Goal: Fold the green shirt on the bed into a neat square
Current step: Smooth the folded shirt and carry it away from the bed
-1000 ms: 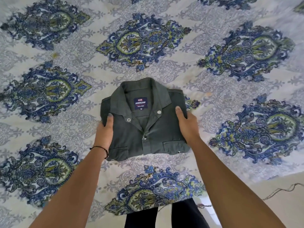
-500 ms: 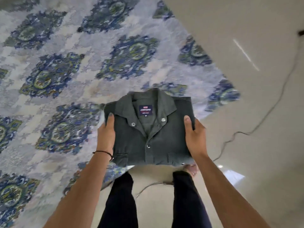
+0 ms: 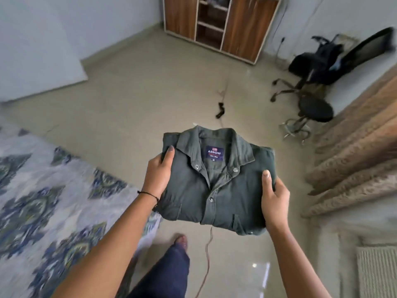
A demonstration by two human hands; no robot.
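Observation:
The green shirt (image 3: 217, 181) is folded into a compact square, collar and label facing up, and hangs in the air above the floor. My left hand (image 3: 158, 175) grips its left edge with the thumb on top. My right hand (image 3: 274, 198) grips its right edge the same way. The bed (image 3: 43, 201) with its blue patterned sheet lies at the lower left, apart from the shirt.
A black office chair (image 3: 315, 82) stands at the upper right, a wooden cabinet (image 3: 221, 22) at the back wall. Brown curtains (image 3: 354, 158) hang on the right. A cable (image 3: 206, 254) trails on the tiled floor by my leg (image 3: 165, 274).
The folded shirt was lifted off the bed in both hands and carried right, away from the bed; the view swung from the bed to the room floor.

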